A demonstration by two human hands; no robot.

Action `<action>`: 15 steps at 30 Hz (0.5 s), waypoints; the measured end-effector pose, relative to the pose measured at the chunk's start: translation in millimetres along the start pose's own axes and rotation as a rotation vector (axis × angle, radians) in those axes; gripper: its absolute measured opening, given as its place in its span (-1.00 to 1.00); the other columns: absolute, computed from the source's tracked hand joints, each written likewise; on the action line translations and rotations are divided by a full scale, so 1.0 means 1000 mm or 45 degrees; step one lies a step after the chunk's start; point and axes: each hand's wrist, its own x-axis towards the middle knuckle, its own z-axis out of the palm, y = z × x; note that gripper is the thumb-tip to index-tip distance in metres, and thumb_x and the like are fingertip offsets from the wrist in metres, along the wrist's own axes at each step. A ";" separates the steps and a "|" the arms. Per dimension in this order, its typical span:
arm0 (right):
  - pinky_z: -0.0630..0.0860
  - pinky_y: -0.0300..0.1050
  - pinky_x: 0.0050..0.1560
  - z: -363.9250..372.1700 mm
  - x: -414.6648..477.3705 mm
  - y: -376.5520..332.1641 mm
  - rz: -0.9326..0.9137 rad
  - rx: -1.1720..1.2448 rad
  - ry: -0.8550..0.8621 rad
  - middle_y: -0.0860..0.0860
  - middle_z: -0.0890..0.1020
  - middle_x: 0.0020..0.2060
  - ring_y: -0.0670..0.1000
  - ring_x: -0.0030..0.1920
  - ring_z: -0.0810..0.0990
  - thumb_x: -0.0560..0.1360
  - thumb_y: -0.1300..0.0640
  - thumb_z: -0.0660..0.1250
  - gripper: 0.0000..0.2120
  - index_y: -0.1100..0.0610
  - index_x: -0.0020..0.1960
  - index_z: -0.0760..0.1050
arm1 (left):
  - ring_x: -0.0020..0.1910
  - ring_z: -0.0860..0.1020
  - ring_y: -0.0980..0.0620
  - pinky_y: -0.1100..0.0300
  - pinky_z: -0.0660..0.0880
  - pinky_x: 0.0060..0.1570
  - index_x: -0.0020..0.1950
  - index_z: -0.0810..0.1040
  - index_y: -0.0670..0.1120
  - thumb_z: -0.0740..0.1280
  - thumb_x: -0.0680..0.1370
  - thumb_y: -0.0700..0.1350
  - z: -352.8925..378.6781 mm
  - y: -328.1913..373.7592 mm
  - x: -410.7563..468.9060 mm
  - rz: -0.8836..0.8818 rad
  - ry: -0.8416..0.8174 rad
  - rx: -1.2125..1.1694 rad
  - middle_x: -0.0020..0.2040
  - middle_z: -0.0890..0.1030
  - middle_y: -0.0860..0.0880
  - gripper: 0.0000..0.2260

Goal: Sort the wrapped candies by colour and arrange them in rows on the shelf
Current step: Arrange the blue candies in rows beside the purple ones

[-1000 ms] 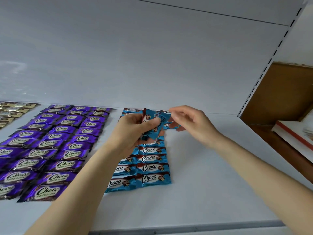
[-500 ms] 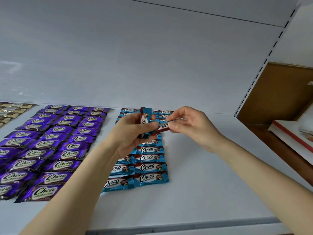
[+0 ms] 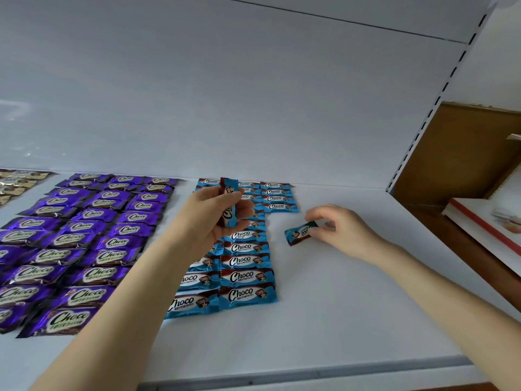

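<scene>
Blue wrapped candies [image 3: 245, 262] lie in columns on the white shelf [image 3: 352, 306], with a short third column [image 3: 277, 197] at the back. My left hand [image 3: 214, 218] grips one blue candy [image 3: 229, 203] upright above those columns. My right hand [image 3: 341, 232] pinches another blue candy [image 3: 299, 233] by its right end, low over the shelf just right of the columns and below the short column. Purple candies [image 3: 81, 244] fill rows to the left. Gold candies [image 3: 17, 182] show at the far left edge.
The shelf's back panel [image 3: 253, 94] rises right behind the rows. A slotted upright [image 3: 431, 117] bounds the shelf on the right. Beyond it stand a brown board [image 3: 465, 153] and a white-and-red box [image 3: 485, 221]. The shelf's front lip [image 3: 282, 376] runs below my forearms.
My right hand took one blue candy from the left hand's grip and carried it right and down to the shelf. My left hand stayed raised with the other candy.
</scene>
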 end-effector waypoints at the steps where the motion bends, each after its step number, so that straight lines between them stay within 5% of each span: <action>1: 0.35 -0.38 -0.03 -0.001 -0.001 0.001 -0.018 -0.093 0.065 -0.01 0.54 -0.05 -0.07 0.01 0.50 0.45 0.21 0.38 -0.82 0.21 0.05 0.56 | -0.31 0.63 0.06 0.19 0.60 -0.30 -0.05 0.52 -0.18 0.24 0.57 -0.26 0.000 0.000 0.000 -0.004 0.000 -0.004 -0.22 0.63 -0.11 -0.92; 7: 0.33 -0.15 -0.17 0.007 -0.003 -0.023 0.281 -0.507 0.061 -0.07 0.52 -0.17 0.01 -0.10 0.47 0.42 -0.24 0.28 -0.62 0.07 -0.02 0.47 | -0.33 0.63 0.06 0.18 0.61 -0.30 0.00 0.52 -0.20 0.25 0.57 -0.26 0.000 -0.001 0.001 -0.003 0.000 0.007 -0.18 0.62 -0.14 -0.92; 11: 0.46 -0.13 -0.01 0.006 0.006 -0.020 0.171 -0.162 -0.047 -0.02 0.59 -0.05 -0.03 -0.07 0.52 0.45 0.08 0.37 -0.79 0.14 0.04 0.52 | -0.22 0.60 -0.01 0.18 0.60 -0.30 -0.02 0.50 -0.20 0.21 0.58 -0.26 0.000 0.000 -0.001 -0.012 0.013 -0.018 -0.16 0.61 -0.15 -0.92; 15: 0.34 -0.31 -0.02 0.002 0.007 -0.014 0.028 -0.089 -0.044 -0.05 0.54 0.00 -0.09 0.01 0.49 0.46 0.22 0.35 -0.75 0.19 0.14 0.51 | -0.22 0.60 -0.02 0.18 0.59 -0.32 -0.01 0.48 -0.21 0.17 0.59 -0.30 0.000 0.002 -0.001 -0.036 0.026 -0.078 -0.17 0.60 -0.17 -0.89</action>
